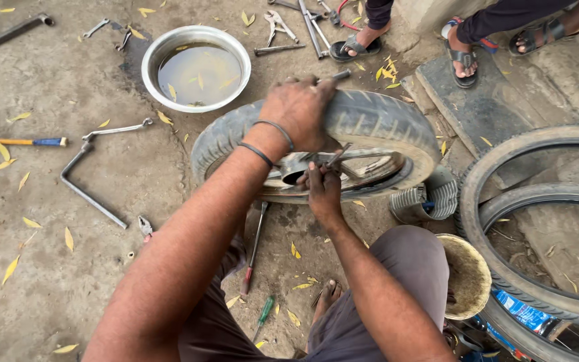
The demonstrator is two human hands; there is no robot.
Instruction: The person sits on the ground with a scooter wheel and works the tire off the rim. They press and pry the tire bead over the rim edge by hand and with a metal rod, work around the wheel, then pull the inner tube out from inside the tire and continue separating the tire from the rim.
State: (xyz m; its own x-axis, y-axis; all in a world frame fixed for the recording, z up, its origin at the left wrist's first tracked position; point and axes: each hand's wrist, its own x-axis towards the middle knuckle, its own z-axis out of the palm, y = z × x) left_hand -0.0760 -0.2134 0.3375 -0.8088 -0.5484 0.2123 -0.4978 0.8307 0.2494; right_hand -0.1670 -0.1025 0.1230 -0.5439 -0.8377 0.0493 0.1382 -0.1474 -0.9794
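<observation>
Squatting low over the concrete floor (68,281), the person has a green-handled screwdriver (263,314) and a red-handled one (252,258) lying near the feet. Just beyond them, the right hand (323,191) reaches to the metal hub (303,166) of a small wheel, its fingers (317,175) pinched narrowly around a thin metal piece there; what that piece is cannot be told. The left hand (299,110) lies over the top of the black tyre (376,124), its fingers curled down over the tread and gripping it, so the wheel is held on edge, tilted, resting on the floor straight ahead of the person. Two dark bands circle the left wrist.

To the left of the wheel lie a bent wheel wrench (88,181) and a yellow-handled tool (15,141). To the right, a larger tyre (524,221) lies flat, with a round tan pad (467,275) near it. Farther off, a steel basin (196,67) holding murky water stands just behind the wheel. Beyond it are pliers (277,25) and rods, and the sandalled feet (464,57) of other people.
</observation>
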